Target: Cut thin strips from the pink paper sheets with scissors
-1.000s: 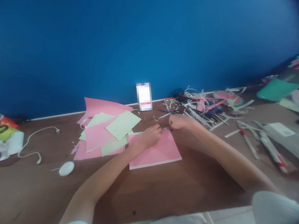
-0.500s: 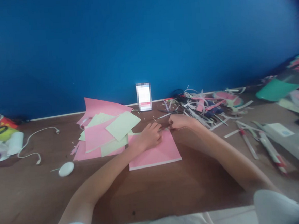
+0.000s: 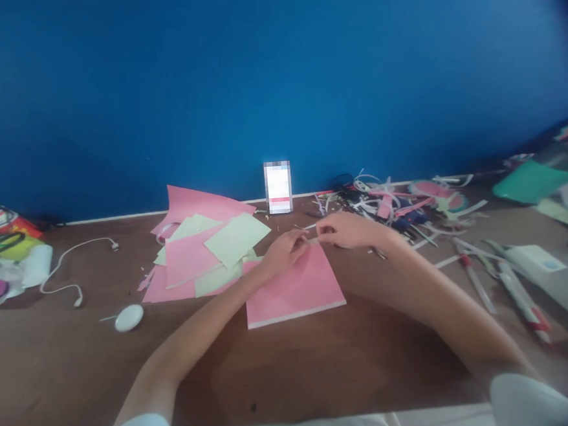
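A pink sheet of paper (image 3: pixel 297 293) with a white strip along its near edge lies on the table in front of me. My left hand (image 3: pixel 287 252) rests over its far part, fingers curled and pinched together near the top edge. Close by, at the far right corner, my right hand (image 3: pixel 346 229) is closed in a pinch. Something thin and pale shows between the two sets of fingertips, too small and blurred to name. Left of the sheet is a loose pile of pink paper (image 3: pixel 192 255) and pale green paper (image 3: pixel 237 238).
A lit phone (image 3: pixel 278 189) stands against the blue wall. Paper strips (image 3: pixel 384 196) lie tangled behind my right hand. Pens (image 3: pixel 524 303) are at the right, near a white power strip (image 3: pixel 535 257). A white cable (image 3: pixel 77 250) and a round white object (image 3: pixel 128 318) lie left.
My right hand has turned slightly and shifted a little up and left along the sheet's far edge. The left hand's fingers have shifted slightly. The whole view has tilted a little.
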`<act>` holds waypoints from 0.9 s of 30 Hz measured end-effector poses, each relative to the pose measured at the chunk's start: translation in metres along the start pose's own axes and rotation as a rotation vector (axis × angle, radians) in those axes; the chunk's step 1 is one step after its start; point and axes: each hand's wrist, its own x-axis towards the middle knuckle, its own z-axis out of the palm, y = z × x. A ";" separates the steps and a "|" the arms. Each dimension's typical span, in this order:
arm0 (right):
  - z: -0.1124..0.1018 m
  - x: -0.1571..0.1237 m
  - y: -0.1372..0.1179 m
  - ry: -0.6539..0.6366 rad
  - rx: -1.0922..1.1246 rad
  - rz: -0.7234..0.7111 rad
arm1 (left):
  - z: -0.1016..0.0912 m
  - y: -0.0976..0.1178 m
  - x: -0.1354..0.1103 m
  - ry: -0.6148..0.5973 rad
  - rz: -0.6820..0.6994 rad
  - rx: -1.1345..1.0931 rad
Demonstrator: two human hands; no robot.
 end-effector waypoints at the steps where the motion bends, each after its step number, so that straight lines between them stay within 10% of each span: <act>1: -0.002 -0.001 -0.001 0.004 0.007 -0.019 | -0.003 0.000 0.002 -0.006 -0.016 -0.050; 12: 0.002 0.005 0.066 0.272 -0.323 0.473 | -0.013 -0.014 0.005 0.035 -0.191 -0.135; 20: 0.027 0.027 0.085 0.248 -0.270 0.225 | -0.014 -0.019 0.007 0.069 -0.153 -0.208; 27: 0.034 0.026 0.080 0.215 -0.325 0.281 | -0.014 -0.020 0.006 0.096 -0.161 -0.265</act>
